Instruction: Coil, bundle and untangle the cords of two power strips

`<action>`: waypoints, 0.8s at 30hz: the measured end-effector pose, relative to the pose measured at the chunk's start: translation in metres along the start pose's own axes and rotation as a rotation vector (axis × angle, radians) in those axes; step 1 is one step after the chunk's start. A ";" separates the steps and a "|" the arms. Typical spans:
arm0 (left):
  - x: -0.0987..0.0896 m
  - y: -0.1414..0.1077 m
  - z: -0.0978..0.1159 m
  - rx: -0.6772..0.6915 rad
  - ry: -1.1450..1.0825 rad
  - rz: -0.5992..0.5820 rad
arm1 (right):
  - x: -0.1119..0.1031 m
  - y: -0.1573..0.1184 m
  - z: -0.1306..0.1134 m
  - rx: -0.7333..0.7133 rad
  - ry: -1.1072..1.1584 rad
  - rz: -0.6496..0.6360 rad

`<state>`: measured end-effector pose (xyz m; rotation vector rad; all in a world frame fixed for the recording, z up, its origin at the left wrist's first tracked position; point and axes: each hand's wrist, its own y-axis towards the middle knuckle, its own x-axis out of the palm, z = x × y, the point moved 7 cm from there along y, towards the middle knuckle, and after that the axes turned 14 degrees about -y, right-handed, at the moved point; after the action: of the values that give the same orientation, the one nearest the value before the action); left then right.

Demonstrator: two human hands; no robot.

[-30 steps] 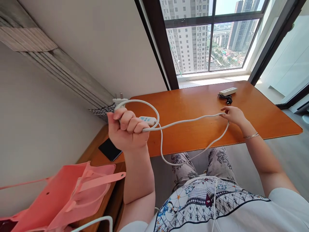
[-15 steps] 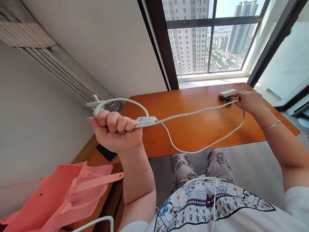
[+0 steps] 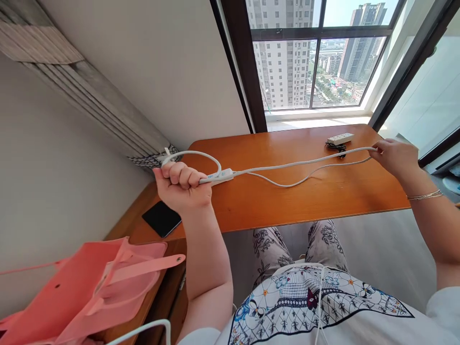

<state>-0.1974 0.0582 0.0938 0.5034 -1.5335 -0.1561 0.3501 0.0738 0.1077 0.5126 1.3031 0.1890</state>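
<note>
My left hand [image 3: 185, 187] is closed in a fist around a white cable [image 3: 280, 167], with a loop standing up above the knuckles. Over the table's right part, my right hand [image 3: 394, 155] pinches the same cable. Two strands run between the hands, the upper one nearly straight, the lower one sagging a little. Just right of my left fist is a white plastic block [image 3: 223, 176] joined to the cable. Part of a white plug shows behind the left fist.
A white power strip [image 3: 340, 139] with a bundled black cord [image 3: 336, 148] lies on the brown table [image 3: 287, 206]. A black tablet [image 3: 161, 219] lies at the left. A pink bag [image 3: 97, 282] is at lower left, and a window is behind the table.
My right hand has moved right, drawing the cable strands tauter and closer together. My left hand has shifted slightly right, and more of the black tablet shows.
</note>
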 end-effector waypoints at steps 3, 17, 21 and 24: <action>-0.030 0.007 0.017 0.043 0.069 0.100 | 0.049 -0.025 -0.003 0.023 0.204 -0.288; -0.047 -0.008 -0.029 -0.204 0.156 0.272 | 0.053 -0.006 0.023 0.651 1.413 0.112; -0.047 -0.020 -0.044 -0.322 0.206 0.269 | 0.085 -0.004 0.015 0.339 0.946 -0.228; -0.042 -0.026 -0.048 -0.378 0.242 0.256 | 0.100 -0.024 -0.012 -0.073 0.663 -0.358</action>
<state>-0.1471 0.0628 0.0465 0.0220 -1.2780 -0.1747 0.3621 0.0977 0.0077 0.1410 2.0007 0.1077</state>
